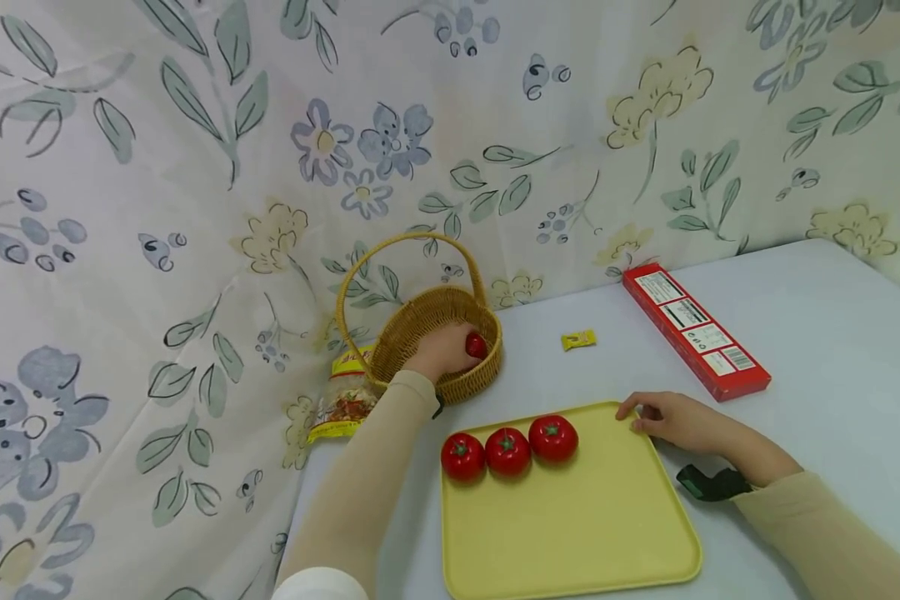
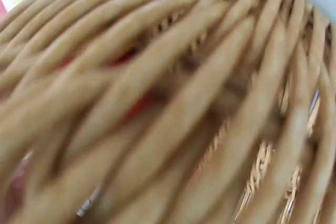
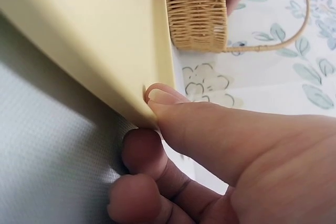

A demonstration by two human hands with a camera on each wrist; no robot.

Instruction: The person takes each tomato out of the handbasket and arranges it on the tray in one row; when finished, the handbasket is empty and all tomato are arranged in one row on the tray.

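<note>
My left hand (image 1: 441,350) reaches inside a wicker basket (image 1: 480,382) and holds a red tomato (image 1: 476,345) there. The left wrist view is filled by the basket's woven strands (image 2: 210,103), with bits of red showing through. With thumb above and fingers below, my right hand (image 1: 690,421) pinches the far right corner of a yellow tray (image 1: 570,525); the right wrist view shows the thumb (image 3: 168,98) on the rim. Three tomatoes, left (image 1: 462,457), middle (image 1: 507,452) and right (image 1: 553,439), sit in a row along the tray's far edge.
Left of the basket, partly behind it, leans a yellow-and-clear food packet (image 1: 342,398). A small yellow wrapped sweet (image 1: 578,339) lies beyond the tray. At the right back is a long red box (image 1: 693,329). A floral curtain (image 1: 420,125) hangs behind the white table.
</note>
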